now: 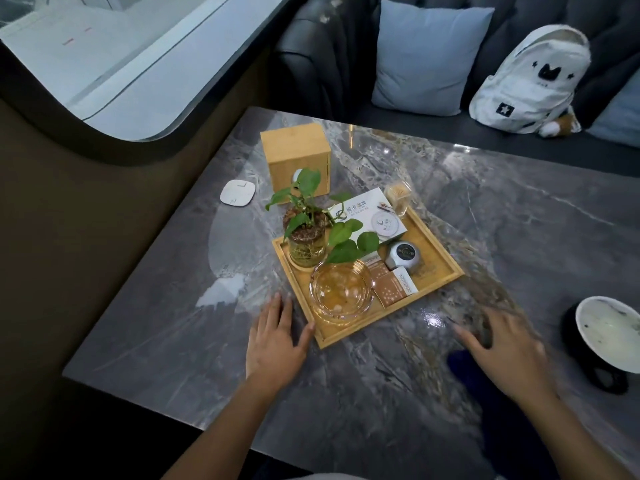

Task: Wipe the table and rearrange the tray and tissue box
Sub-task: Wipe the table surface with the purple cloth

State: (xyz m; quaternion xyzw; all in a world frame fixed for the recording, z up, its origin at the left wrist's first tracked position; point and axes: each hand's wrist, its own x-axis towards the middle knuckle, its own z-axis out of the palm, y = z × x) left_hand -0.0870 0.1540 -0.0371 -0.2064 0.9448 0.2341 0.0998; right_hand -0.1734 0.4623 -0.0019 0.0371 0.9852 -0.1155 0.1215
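A wooden tray (440, 242) sits mid-table on the grey marble table (519, 209). It holds a potted plant in a glass jar (306, 242), a glass ashtray (341, 291), small boxes and a round tin. Behind it at the back left stands the wooden tissue box (294, 157). My left hand (273, 341) lies flat by the tray's near corner, fingers apart and thumb against the rim. My right hand (502, 348), blurred, presses on a dark blue cloth (459, 363) to the right of the tray.
A black mug with a white inside (609, 334) stands at the right edge. A white rounded pad (238, 197) lies near the left edge. Beyond the table is a dark sofa with a blue cushion (426, 57) and a white backpack (533, 81).
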